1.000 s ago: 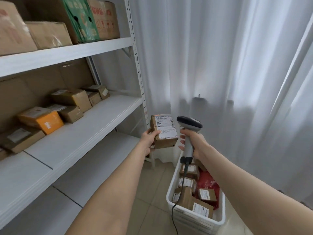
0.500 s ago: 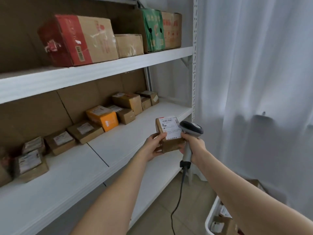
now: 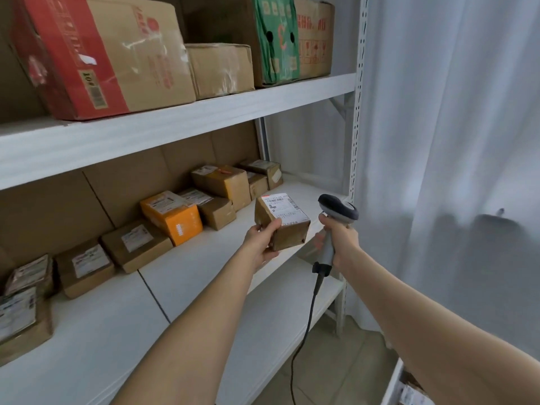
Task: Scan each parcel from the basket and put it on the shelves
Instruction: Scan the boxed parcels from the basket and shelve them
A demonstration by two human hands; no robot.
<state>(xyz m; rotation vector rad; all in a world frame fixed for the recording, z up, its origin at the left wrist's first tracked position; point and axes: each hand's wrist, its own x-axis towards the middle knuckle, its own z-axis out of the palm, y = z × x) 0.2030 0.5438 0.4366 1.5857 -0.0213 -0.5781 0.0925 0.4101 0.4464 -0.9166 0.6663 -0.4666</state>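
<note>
My left hand (image 3: 263,244) grips a small brown cardboard parcel (image 3: 287,228) with a white label on top, held over the front of the middle shelf (image 3: 187,276). Just to its right, my right hand (image 3: 340,238) grips the handle of a grey corded barcode scanner (image 3: 337,210), head pointing left toward the parcel. Only a corner of the white basket (image 3: 391,384) shows at the bottom right, with labelled parcels inside.
A row of labelled brown parcels and one orange box (image 3: 172,214) lines the back of the middle shelf. Large cartons, one red (image 3: 96,54) and one green (image 3: 276,39), stand on the upper shelf. A white curtain (image 3: 453,141) hangs at right. A lower shelf (image 3: 271,331) lies below.
The view has swung left and up from the basket to the shelves. My left hand has carried the parcel away from the scanner toward the middle shelf and tilted its label upward.
</note>
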